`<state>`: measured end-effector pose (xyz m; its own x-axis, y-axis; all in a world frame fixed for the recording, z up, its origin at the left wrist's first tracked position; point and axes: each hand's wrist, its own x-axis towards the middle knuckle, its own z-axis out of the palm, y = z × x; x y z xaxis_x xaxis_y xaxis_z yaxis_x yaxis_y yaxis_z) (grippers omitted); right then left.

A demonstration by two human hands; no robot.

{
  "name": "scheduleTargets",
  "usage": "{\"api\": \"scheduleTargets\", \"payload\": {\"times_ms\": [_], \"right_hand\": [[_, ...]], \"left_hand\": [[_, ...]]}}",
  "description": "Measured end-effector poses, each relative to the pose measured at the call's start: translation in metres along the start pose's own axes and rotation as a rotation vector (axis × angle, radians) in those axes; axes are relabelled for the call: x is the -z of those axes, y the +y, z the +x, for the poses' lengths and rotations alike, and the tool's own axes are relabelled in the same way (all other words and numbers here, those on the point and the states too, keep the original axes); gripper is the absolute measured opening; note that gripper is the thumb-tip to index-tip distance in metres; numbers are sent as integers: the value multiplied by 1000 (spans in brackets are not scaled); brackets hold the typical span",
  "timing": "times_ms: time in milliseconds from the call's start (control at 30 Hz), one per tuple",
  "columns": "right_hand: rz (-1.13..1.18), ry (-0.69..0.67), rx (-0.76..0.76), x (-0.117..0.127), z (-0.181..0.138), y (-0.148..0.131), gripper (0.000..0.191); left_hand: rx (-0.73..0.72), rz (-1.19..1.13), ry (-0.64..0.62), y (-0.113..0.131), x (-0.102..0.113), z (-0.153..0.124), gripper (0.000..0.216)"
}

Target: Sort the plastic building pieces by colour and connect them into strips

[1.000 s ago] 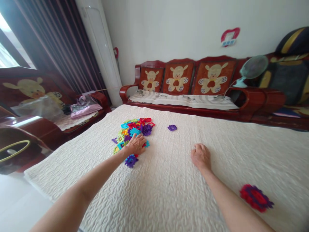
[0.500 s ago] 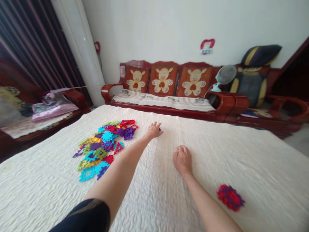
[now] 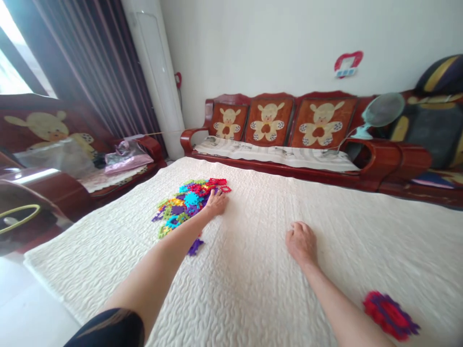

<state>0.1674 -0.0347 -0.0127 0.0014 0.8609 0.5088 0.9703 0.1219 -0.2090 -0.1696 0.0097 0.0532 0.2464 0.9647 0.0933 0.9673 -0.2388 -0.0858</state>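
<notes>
The left hand (image 3: 216, 202) lies stretched far forward on the cream quilted cover (image 3: 253, 289), palm down with the fingers spread flat at the right edge of a pile of plastic snowflake tiles (image 3: 184, 202); the fingertips touch the nearest purple and red pieces, but the pictures do not show whether any piece is pinched under the palm. The pile is a loose heap of flat, notched pieces in red, blue, green, orange and purple, set toward the far left part of the cover; one purple tile (image 3: 195, 246) lies apart from it, just beside the left forearm and nearer the person. The right hand (image 3: 301, 242) rests on the cover well to the right of the pile, knuckles up and fingers curled loosely under; whether it has hold of anything cannot be told, since the fingers hide the palm. Near the right forearm, at the lower right, sits a built cluster of red and purple tiles (image 3: 389, 315), blurred and well apart from the pile. Beyond the cover stands a red wooden sofa (image 3: 275, 140) with three bear-patterned back cushions; a small fan (image 3: 381, 107) sits at its right end. A second red wooden seat (image 3: 65, 178) at the left carries a pink plastic bag (image 3: 126, 156); dark curtains (image 3: 90, 67) hang behind it, beside a tall white standing unit (image 3: 155, 72).
</notes>
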Motion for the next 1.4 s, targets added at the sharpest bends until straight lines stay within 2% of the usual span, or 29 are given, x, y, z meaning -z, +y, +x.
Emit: {"api": "scheduleTargets", "payload": {"times_ms": [133, 200, 267, 367, 467, 567, 633, 767, 900, 1000, 1067, 1233, 1400], "right_hand": [[-31, -165, -26, 10, 7, -2, 31], [-50, -266, -13, 21, 4, -5, 31], [-64, -284, 16, 36, -7, -7, 31], [-43, -199, 86, 57, -44, -6, 34], [1, -180, 126, 73, -92, -4, 35], [18, -213, 92, 81, -128, -4, 36], [20, -211, 72, 85, -140, -8, 38], [28, -169, 56, 87, -142, -15, 38], [54, -151, 39, 89, -140, -18, 36], [89, -164, 20, 96, -142, -21, 36], [118, -171, 11, 99, -143, -23, 35], [181, -166, -23, 98, -143, -27, 34], [211, -109, 16, 116, -139, -20, 42]], "left_hand": [[84, 35, -8, -30, 16, -33, 33], [119, 32, 2, -32, 26, -46, 32], [131, 19, 24, -28, 34, -63, 31], [97, -22, 40, -14, 36, -99, 32], [30, -70, 20, -3, 23, -142, 38], [-57, -119, 61, -11, 8, -175, 38], [-100, -131, 112, -25, 5, -184, 39], [-53, -86, 177, -45, 15, -178, 34], [-5, -73, 196, -30, 18, -156, 35], [-62, -118, 168, -14, 11, -145, 32], [-89, -153, 146, -12, 5, -139, 29], [39, -171, 199, -24, -7, -123, 31], [13, -220, 232, -1, -25, -129, 33]]}}
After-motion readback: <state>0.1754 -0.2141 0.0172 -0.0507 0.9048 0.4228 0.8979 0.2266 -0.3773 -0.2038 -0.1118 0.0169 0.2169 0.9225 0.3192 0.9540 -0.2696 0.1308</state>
